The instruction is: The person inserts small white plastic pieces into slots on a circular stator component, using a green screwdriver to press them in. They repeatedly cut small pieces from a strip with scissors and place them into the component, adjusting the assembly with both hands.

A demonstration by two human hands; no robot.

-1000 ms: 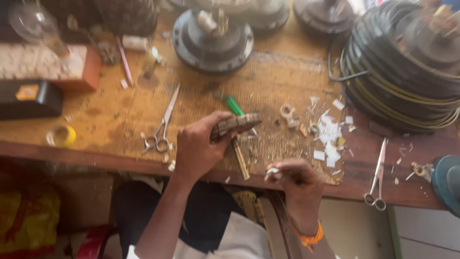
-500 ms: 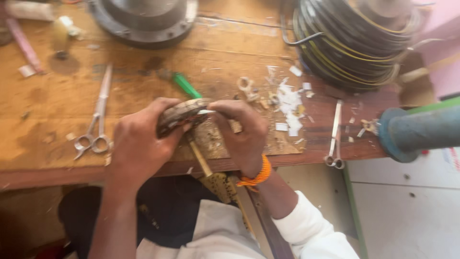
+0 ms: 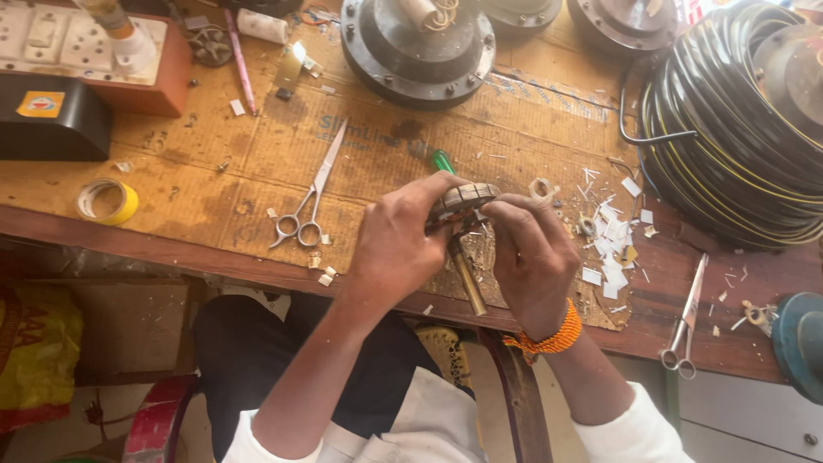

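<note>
Head view: both hands meet over the front edge of the wooden bench (image 3: 214,184), near its middle. The left hand (image 3: 399,244) curls its fingers around a small round ribbed metal core (image 3: 463,199), and the right hand (image 3: 531,257), with an orange beaded wristband (image 3: 549,339), pinches at the core's right side. A screwdriver with a green handle (image 3: 444,163) lies under them. Steel scissors (image 3: 309,201) lie to the left, a yellow tape roll (image 3: 107,201) toward the left front corner, white paper scraps (image 3: 610,231) to the right.
</note>
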